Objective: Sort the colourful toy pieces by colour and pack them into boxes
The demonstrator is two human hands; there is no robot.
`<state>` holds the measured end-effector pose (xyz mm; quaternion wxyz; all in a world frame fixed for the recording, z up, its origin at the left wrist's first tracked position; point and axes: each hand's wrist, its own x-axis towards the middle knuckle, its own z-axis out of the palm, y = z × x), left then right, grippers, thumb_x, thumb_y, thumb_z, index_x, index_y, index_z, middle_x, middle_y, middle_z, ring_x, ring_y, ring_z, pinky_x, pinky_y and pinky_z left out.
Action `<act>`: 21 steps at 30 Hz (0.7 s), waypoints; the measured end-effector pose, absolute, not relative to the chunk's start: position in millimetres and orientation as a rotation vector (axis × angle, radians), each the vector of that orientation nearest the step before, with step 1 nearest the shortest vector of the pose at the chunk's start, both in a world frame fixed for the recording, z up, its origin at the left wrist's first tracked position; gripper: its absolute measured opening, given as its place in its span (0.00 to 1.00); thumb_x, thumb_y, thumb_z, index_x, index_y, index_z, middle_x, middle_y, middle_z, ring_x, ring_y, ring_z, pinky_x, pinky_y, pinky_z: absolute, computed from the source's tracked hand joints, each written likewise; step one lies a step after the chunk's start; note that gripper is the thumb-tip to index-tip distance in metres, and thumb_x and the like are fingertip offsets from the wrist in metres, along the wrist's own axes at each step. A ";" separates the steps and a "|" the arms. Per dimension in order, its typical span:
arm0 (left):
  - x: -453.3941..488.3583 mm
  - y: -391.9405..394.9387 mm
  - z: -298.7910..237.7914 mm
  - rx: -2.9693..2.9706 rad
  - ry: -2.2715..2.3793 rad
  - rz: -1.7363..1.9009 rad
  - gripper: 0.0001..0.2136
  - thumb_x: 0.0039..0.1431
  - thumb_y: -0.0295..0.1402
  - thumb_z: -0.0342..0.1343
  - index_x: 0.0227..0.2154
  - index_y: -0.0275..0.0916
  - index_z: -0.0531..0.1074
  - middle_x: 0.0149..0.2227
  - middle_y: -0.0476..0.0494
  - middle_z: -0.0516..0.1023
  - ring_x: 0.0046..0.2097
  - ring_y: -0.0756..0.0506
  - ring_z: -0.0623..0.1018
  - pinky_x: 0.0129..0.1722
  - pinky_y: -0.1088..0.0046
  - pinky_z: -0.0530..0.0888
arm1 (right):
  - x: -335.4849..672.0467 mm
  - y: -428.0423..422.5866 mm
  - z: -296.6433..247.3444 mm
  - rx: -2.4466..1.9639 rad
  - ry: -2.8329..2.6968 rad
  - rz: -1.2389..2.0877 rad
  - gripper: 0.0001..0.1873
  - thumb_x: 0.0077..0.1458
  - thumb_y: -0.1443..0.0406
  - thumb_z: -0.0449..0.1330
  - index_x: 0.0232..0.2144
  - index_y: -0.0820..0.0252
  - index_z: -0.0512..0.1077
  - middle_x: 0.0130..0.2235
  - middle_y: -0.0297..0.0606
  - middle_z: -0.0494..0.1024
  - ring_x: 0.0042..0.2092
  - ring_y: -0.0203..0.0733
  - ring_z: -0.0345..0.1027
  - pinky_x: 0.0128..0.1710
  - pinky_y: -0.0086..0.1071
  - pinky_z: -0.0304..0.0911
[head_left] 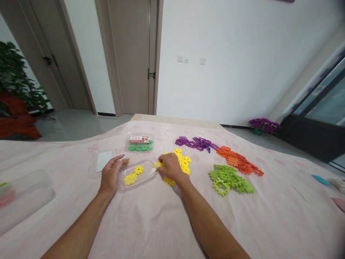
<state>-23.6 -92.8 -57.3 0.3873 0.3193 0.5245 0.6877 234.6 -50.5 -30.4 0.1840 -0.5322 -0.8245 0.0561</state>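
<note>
My left hand [111, 174] is closed around the left end of a clear plastic box [145, 177], thumb at the rim. A few yellow flower-shaped plastic pieces [130, 179] lie inside it. At the box's right end, my right hand [170, 166] has its fingers pinched together, with yellow showing at the fingertips. Beneath and beyond that hand spreads a pile of yellow flower-shaped pieces [184, 164], partly hidden by it. Behind the box stands a labelled clear container [140, 142] with green pieces in it. A clear lid [94, 166] with a white label lies left of my left hand.
Purple pieces [198, 143], orange pieces [238, 162] and light green pieces [230, 180] lie in separate heaps to the right. A larger clear bin [32, 192] stands at the far left. A pink cloth [151, 223] covers the table. Small blue item [321, 180] at far right.
</note>
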 end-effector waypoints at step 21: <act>-23.5 -95.0 -61.1 1.027 1.305 1.605 0.22 0.53 0.44 0.64 0.48 0.38 0.77 0.40 0.41 0.85 0.45 0.41 0.83 0.55 0.59 0.73 | 236.7 -49.8 -0.4 -1.191 -1.584 0.680 0.10 0.56 0.58 0.63 0.35 0.59 0.75 0.35 0.34 0.79 0.36 0.39 0.71 0.38 0.31 0.64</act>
